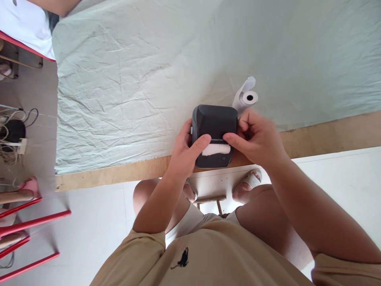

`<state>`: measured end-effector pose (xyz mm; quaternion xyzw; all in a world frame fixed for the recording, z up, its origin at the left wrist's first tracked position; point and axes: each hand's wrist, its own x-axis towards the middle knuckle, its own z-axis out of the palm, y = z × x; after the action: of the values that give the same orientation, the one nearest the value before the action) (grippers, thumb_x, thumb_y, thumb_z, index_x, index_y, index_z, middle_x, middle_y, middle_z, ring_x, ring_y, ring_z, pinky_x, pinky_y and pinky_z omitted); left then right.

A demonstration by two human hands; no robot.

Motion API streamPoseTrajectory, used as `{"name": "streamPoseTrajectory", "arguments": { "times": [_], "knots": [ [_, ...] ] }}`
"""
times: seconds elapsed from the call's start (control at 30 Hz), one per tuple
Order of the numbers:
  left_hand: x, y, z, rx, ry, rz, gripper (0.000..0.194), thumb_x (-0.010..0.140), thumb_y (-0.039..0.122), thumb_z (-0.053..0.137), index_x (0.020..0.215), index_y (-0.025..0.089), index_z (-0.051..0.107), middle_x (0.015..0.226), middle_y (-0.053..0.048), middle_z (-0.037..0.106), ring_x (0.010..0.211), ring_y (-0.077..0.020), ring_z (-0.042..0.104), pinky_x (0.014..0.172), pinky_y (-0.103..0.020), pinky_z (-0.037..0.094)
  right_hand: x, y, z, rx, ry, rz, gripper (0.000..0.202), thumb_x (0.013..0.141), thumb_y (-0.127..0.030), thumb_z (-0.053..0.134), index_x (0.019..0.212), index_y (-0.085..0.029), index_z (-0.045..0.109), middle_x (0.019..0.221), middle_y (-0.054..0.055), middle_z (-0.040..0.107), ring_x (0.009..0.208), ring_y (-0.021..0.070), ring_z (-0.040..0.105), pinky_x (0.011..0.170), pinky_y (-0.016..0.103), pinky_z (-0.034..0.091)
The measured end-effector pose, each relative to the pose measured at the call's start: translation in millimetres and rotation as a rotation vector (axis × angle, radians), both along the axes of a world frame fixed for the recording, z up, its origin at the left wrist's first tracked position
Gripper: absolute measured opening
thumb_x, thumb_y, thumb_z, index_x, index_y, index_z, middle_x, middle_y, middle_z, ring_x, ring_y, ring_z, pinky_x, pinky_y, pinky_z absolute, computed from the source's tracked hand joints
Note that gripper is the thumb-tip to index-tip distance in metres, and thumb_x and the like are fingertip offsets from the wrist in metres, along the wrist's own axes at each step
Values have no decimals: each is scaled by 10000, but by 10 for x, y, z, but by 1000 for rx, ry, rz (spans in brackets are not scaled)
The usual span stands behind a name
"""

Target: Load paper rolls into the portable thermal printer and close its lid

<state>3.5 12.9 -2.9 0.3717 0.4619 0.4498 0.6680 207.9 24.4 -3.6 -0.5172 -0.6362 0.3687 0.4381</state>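
A small dark label printer (216, 123) is at the table's front edge, a short strip of white paper (216, 149) coming out of its slot. My left hand (188, 149) grips the printer's left side, its thumb lying on the top near the slot. On the other side, my right hand (257, 135) has its thumb on the top by the lettering and its fingers curled at the right side, closed on the printer. Just behind the right hand, a white paper roll (249, 98) with a dark core rests on the cloth, its loose end curling up.
A pale green wrinkled cloth (125, 87) covers the table, leaving a bare wooden edge (113, 173) along the front. Another person's arm (56, 4) shows at the top left. On the floor at left are red stool legs (35, 222) and tangled cables (12, 131).
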Motion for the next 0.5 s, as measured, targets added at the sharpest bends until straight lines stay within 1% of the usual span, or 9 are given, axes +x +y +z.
{"name": "streamPoseTrajectory", "arguments": {
  "times": [0.07, 0.13, 0.2, 0.27, 0.33, 0.4, 0.5],
  "knots": [
    [11, 14, -3, 10, -2, 2, 622, 842, 589, 941, 1325, 268, 717, 1129, -52, 864, 983, -266, 841, 800, -348, 691, -4, 8, 43, -38, 12, 10, 514, 854, -396, 815, 762, -269, 325, 611, -79, 377, 561, 95, 237, 497, 286, 217],
    [23, 22, -9, 17, -20, 19, 623, 836, 595, 950, 1312, 264, 722, 1079, -39, 867, 987, -267, 853, 803, -345, 697, -4, 13, 72, -55, 39, 19, 493, 844, -374, 807, 753, -267, 335, 618, -74, 381, 568, 94, 244, 505, 286, 224],
    [35, 24, -22, 30, -65, 52, 561, 889, 639, 896, 1281, 267, 743, 1076, -32, 868, 1078, -279, 860, 879, -358, 710, 5, 16, 83, -48, 66, 26, 472, 855, -370, 789, 755, -267, 339, 638, -72, 363, 575, 95, 256, 510, 286, 245],
    [44, 27, -44, 27, -115, 89, 479, 982, 681, 783, 1239, 277, 771, 1108, -22, 867, 1188, -275, 845, 979, -369, 708, 21, 16, 83, -45, 90, 42, 437, 878, -370, 764, 766, -270, 354, 660, -71, 352, 577, 95, 268, 511, 284, 265],
    [49, 32, -66, 6, -145, 131, 418, 1046, 665, 709, 1190, 283, 793, 1102, -4, 861, 1215, -254, 835, 1026, -369, 699, 41, 10, 77, -59, 118, 77, 411, 884, -370, 758, 786, -277, 370, 662, -77, 369, 567, 93, 276, 501, 281, 274],
    [51, 40, -78, -11, -150, 181, 382, 1054, 635, 713, 1114, 269, 806, 1036, 5, 848, 1154, -239, 840, 1015, -368, 701, 62, 0, 67, -99, 141, 122, 419, 862, -372, 789, 813, -284, 382, 665, -81, 413, 555, 93, 310, 489, 277, 290],
    [50, 48, -75, -27, -125, 254, 410, 1015, 635, 769, 911, 239, 773, 862, 14, 790, 968, -213, 834, 910, -352, 709, 94, -13, 51, -172, 165, 176, 483, 821, -400, 866, 853, -292, 396, 735, -66, 498, 588, 111, 444, 492, 277, 384]
  ]
}}
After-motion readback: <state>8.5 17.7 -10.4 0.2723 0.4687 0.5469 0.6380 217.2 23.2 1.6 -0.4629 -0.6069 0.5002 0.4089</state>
